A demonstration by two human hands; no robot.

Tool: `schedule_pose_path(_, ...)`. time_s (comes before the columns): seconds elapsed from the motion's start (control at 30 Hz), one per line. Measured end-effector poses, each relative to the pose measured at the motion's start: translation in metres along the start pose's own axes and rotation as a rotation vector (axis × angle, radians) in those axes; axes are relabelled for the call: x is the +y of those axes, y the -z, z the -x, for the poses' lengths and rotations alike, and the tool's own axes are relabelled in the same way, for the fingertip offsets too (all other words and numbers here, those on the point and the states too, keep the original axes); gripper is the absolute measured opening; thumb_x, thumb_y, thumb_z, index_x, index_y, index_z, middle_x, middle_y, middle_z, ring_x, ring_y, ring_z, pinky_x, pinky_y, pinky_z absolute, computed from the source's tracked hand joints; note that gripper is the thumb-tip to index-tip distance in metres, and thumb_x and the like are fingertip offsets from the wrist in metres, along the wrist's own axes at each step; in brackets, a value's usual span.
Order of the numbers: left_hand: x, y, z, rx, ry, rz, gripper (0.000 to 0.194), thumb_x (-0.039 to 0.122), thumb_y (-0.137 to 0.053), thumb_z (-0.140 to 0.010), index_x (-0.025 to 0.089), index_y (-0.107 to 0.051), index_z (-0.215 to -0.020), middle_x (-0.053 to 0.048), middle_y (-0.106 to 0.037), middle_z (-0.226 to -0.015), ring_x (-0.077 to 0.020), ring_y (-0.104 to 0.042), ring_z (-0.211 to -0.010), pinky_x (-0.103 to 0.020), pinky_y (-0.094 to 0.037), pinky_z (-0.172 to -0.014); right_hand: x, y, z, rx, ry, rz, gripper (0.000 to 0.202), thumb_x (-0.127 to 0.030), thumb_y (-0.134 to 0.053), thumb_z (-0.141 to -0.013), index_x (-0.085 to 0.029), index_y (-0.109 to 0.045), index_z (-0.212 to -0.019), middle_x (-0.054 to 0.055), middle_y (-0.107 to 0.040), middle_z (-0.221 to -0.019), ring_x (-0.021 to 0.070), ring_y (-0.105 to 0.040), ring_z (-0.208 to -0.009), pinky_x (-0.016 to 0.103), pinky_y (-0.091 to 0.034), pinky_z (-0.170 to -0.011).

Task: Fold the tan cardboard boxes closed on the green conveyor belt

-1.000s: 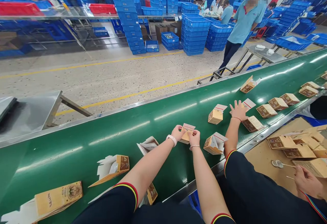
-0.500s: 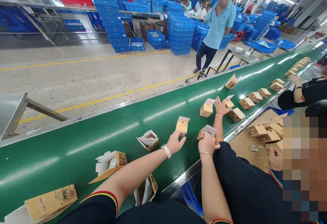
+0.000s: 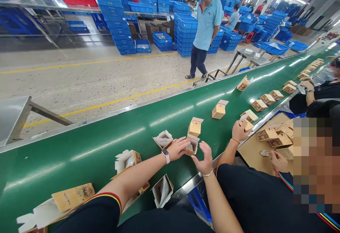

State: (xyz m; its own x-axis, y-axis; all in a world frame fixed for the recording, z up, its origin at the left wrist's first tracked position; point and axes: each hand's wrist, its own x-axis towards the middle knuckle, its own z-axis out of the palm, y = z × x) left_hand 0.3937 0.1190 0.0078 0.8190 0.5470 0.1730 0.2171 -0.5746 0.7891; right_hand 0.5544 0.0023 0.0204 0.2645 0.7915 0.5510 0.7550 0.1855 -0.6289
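A small open cardboard box point(image 3: 195, 143), tan with a white lining, stands on the green conveyor belt between my hands. My left hand point(image 3: 178, 149), wearing a watch, lies at the box's left side with its fingers stretched out and touching it. My right hand point(image 3: 204, 157) is to the right of the box, fingers and thumb spread, holding nothing. Just behind stands another tan box point(image 3: 194, 129) with its flap raised. Left of my left hand is an open box point(image 3: 163, 140) showing its white inside. Near my body stands an open box point(image 3: 162, 191) with something pale inside.
More open boxes point(image 3: 130, 161) lie on the belt point(image 3: 106, 133) at left. A co-worker's hand point(image 3: 241, 131) at right holds a box point(image 3: 246, 124). Boxes line the belt farther right. A metal edge point(image 3: 191, 185) runs along my side. A person point(image 3: 207, 23) stands across the belt.
Boxes on the belt have shifted rightward. The box at my right hand has moved left between my hands, and that hand has opened. The co-worker's hand has come nearer the belt's edge.
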Motion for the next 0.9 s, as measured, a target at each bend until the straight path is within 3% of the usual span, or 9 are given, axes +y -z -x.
schedule_pose_path(0.07,-0.007,-0.001,0.0,-0.004,-0.007,-0.015,0.052,0.022,-0.055,-0.082,0.026,-0.045,-0.133,-0.009,-0.049,-0.139,-0.0239,-0.04,-0.132,-0.043,-0.036,-0.105,0.01,-0.006,0.016,0.019,-0.056,0.012,0.059,-0.047,-0.059,-0.079,-0.02,-0.047,-0.129,0.014,-0.055,-0.126,0.03,-0.047,-0.123,0.051,-0.042,-0.099)
schedule_pose_path(0.17,-0.011,-0.006,-0.007,-0.062,-0.052,-0.095,0.054,0.023,-0.053,-0.084,0.022,-0.039,-0.137,-0.012,-0.043,-0.143,-0.0248,-0.035,-0.135,-0.044,-0.038,-0.102,0.026,-0.018,0.028,-0.082,-0.075,0.034,0.063,-0.049,-0.059,-0.078,-0.02,-0.044,-0.133,0.014,-0.052,-0.131,0.0297,-0.045,-0.124,0.05,-0.042,-0.098)
schedule_pose_path(0.27,-0.007,-0.009,-0.019,-0.13,-0.075,-0.213,0.053,0.026,-0.051,-0.085,0.021,-0.04,-0.136,-0.013,-0.043,-0.143,-0.0282,-0.032,-0.136,-0.047,-0.039,-0.097,0.035,-0.03,0.025,-0.023,-0.123,0.154,0.052,-0.051,-0.061,-0.076,-0.022,-0.058,-0.119,0.012,-0.057,-0.124,0.0311,-0.045,-0.119,0.053,-0.039,-0.097)
schedule_pose_path(0.4,0.001,-0.009,-0.037,-0.124,-0.043,-0.301,0.038,0.029,-0.045,-0.089,0.025,-0.05,-0.126,-0.008,-0.06,-0.126,-0.0283,-0.037,-0.131,-0.05,-0.031,-0.099,0.037,-0.044,0.012,0.054,-0.273,0.11,0.034,-0.05,-0.05,-0.082,-0.022,-0.069,-0.09,0.009,-0.065,-0.107,0.0277,-0.048,-0.104,0.049,-0.04,-0.093)
schedule_pose_path(0.53,0.005,-0.017,-0.05,-0.061,0.107,-0.18,0.027,0.027,-0.048,-0.087,0.019,-0.055,-0.112,-0.009,-0.067,-0.104,-0.0276,-0.053,-0.111,-0.05,-0.033,-0.098,0.037,-0.06,0.007,0.345,-0.646,-0.092,0.034,-0.05,-0.051,-0.079,-0.019,-0.063,-0.073,0.009,-0.061,-0.092,0.0226,-0.054,-0.091,0.04,-0.046,-0.085)
schedule_pose_path(0.63,0.006,-0.025,-0.055,0.013,0.159,-0.099,0.027,0.022,-0.054,-0.083,0.018,-0.052,-0.11,-0.01,-0.062,-0.108,-0.024,-0.057,-0.104,-0.045,-0.039,-0.096,0.042,-0.07,0.009,0.506,-0.845,-0.098,0.035,-0.05,-0.058,-0.072,-0.017,-0.057,-0.083,0.009,-0.057,-0.096,0.019,-0.056,-0.082,0.035,-0.049,-0.077)
schedule_pose_path(0.7,0.007,-0.031,-0.058,0.136,0.238,0.023,0.04,0.019,-0.061,-0.077,0.017,-0.048,-0.114,-0.011,-0.055,-0.118,-0.0232,-0.055,-0.109,-0.041,-0.041,-0.097,0.048,-0.073,0.01,0.536,-0.912,-0.096,0.041,-0.05,-0.06,-0.07,-0.017,-0.053,-0.092,0.009,-0.055,-0.097,0.017,-0.055,-0.077,0.032,-0.049,-0.073)
schedule_pose_path(0.77,0.007,-0.035,-0.063,0.222,0.4,0.214,0.05,0.016,-0.067,-0.071,0.016,-0.047,-0.117,-0.012,-0.052,-0.122,-0.0223,-0.055,-0.11,-0.039,-0.042,-0.097,0.056,-0.074,0.01,0.54,-0.96,-0.113,0.042,-0.049,-0.061,-0.069,-0.017,-0.05,-0.094,0.007,-0.056,-0.095,0.0162,-0.056,-0.076,0.031,-0.05,-0.071)
schedule_pose_path(0.9,0.011,-0.042,-0.079,0.119,0.612,0.404,0.029,0.012,-0.064,-0.074,0.014,-0.055,-0.101,-0.009,-0.063,-0.104,-0.0188,-0.062,-0.093,-0.034,-0.05,-0.086,0.072,-0.074,0.002,0.509,-1.011,-0.157,0.039,-0.045,-0.06,-0.068,-0.018,-0.049,-0.094,0.004,-0.058,-0.086,0.0162,-0.058,-0.074,0.029,-0.051,-0.067)
